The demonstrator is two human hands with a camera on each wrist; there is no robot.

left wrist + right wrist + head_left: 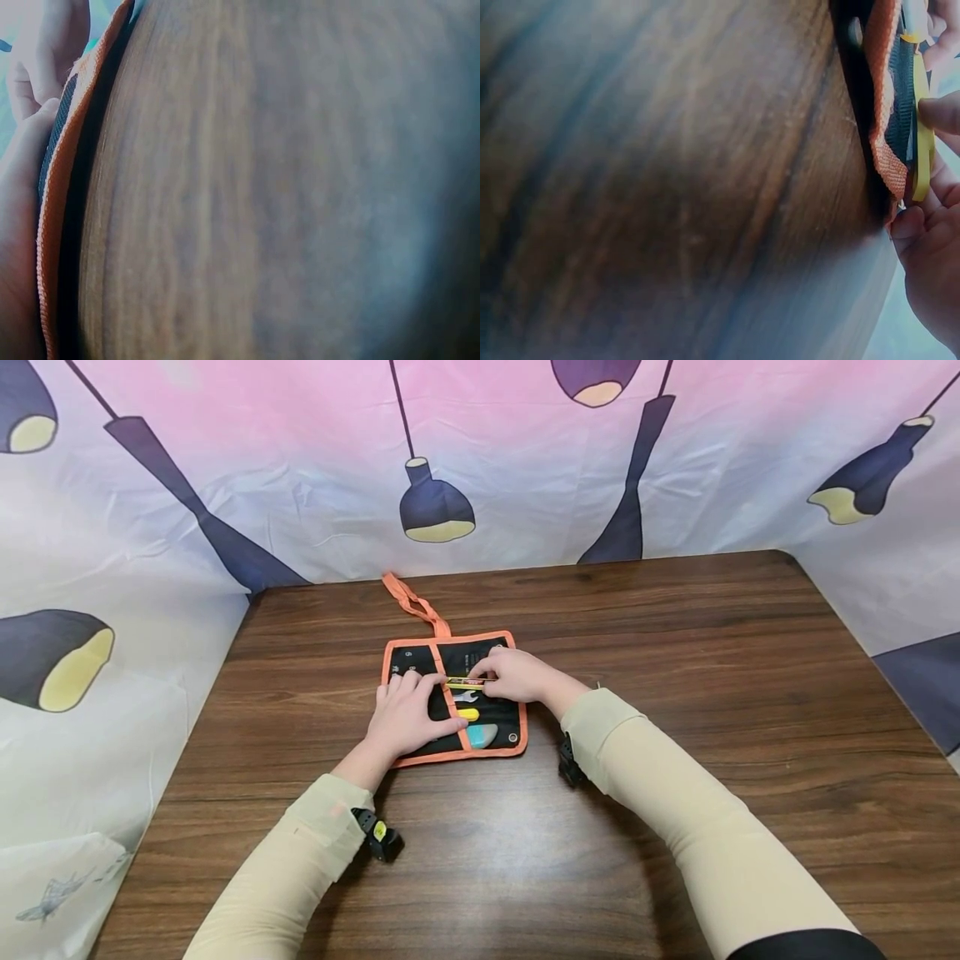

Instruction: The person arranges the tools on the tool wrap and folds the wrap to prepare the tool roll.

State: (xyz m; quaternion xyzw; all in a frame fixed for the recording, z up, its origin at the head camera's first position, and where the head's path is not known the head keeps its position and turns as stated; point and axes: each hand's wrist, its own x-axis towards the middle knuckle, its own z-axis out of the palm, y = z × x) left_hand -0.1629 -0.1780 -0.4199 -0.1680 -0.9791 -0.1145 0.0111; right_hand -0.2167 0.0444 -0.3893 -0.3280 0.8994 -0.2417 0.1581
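Note:
A black tool pouch (429, 752) with orange trim lies spread on the table. My right hand (521, 677) pinches a slim yellow tool with a red label (463, 683) over the pouch; its exact kind is unclear. My left hand (405, 710) rests on the pouch's left part, fingers spread, index fingertip by the slim tool's left end, thumb along the pocket's orange edge. Out of the pocket stick a wrench (467, 697), a yellow-ended tool (469, 715) and a teal-and-grey tool (482, 736). In the right wrist view the yellow tool (922, 135) shows beside fingers.
An orange strap loop (411, 600) extends from the pouch's far edge. Brown wooden table (675, 635) surrounds the pouch. Behind it hangs a cloth backdrop (517, 502) printed with lamps. Each wrist wears a black camera (381, 839).

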